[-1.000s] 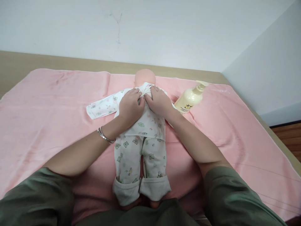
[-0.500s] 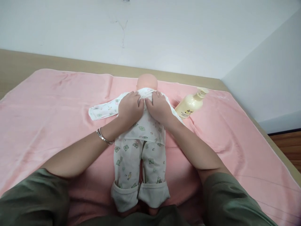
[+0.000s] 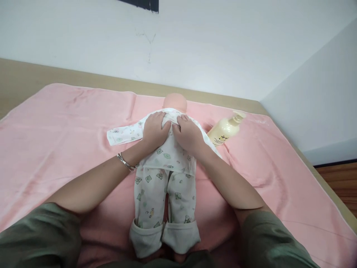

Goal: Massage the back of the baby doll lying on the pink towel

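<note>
A baby doll (image 3: 174, 102) in a white printed shirt (image 3: 167, 158) and matching trousers (image 3: 150, 190) lies lengthwise before me. Only the bald back of its head shows, and the trouser cuffs are turned up. My left hand (image 3: 155, 128) rests flat on the left of the shirt's upper back, fingers stretched out. On the right side my right hand (image 3: 189, 134) lies the same way, its thumb close to the other thumb. Both hands touch the fabric just below the collar. One sleeve (image 3: 124, 134) extends out to the left; my right forearm partly hides the other.
A pale yellow pump bottle (image 3: 225, 129) lies tilted on the pink blanket (image 3: 267, 163), right of the doll. Behind the blanket run a wooden edge (image 3: 106, 82) and a white wall (image 3: 209, 48). Brown wood (image 3: 338, 180) shows low at the right.
The camera view has shifted slightly, bringing more of a dark patch on the wall into sight. My fingers lie flatter on the shirt, which looks smoother near the collar.
</note>
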Action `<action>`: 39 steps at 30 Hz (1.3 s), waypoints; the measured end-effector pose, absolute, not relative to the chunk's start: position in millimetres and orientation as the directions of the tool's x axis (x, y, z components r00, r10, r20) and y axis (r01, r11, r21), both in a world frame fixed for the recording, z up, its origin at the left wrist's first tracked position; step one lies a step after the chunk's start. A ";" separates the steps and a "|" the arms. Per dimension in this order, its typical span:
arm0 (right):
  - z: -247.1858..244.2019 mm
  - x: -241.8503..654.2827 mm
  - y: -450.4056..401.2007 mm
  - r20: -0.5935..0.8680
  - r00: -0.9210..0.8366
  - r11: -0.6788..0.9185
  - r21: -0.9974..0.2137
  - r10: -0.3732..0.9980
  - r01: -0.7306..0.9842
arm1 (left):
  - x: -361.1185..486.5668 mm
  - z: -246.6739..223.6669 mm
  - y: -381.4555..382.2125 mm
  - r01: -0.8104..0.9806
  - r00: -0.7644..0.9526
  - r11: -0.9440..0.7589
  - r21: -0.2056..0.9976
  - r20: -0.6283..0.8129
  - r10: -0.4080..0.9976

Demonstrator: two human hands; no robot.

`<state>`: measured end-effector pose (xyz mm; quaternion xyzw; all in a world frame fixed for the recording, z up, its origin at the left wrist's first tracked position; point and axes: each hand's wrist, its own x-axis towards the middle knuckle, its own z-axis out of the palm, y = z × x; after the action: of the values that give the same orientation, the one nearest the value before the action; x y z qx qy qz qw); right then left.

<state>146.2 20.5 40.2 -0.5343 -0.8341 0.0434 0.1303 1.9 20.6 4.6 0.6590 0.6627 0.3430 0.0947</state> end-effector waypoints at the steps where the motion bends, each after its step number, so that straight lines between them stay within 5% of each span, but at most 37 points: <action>1: 39.6 145.4 26.9 0.129 -0.361 0.382 -0.246 0.924 0.891 | 2.8 1.6 20.3 0.803 -0.124 -0.106 0.586 0.338 0.933; 4: 35.8 141.9 39.1 0.070 -0.288 0.296 -0.293 0.955 0.909 | 3.4 -2.7 19.5 0.786 -0.148 -0.108 0.608 0.355 0.923; 16: 27.1 141.2 37.3 0.224 -0.262 0.328 -0.347 0.939 0.879 | 0.2 5.1 19.7 0.803 -0.118 -0.106 0.586 0.330 0.937; 24: 42.5 171.0 53.4 0.096 -0.556 0.557 -0.303 0.825 0.774 | 13.2 20.0 -12.6 0.941 0.116 -0.224 0.253 0.381 0.917; 32: 39.8 139.9 -7.2 0.226 -0.420 0.438 -0.037 0.879 0.898 | -11.1 35.9 20.0 0.860 0.093 -0.148 0.488 0.136 0.986; 39: 48.4 155.0 33.5 0.120 -0.339 0.360 -0.332 0.933 0.872 | 12.4 19.3 -8.3 0.898 0.070 -0.218 0.381 0.365 0.928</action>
<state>155.0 33.5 48.4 -0.5560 -0.8116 0.1046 0.1456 12.4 -8.3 19.3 0.7311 0.6247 0.2731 0.0274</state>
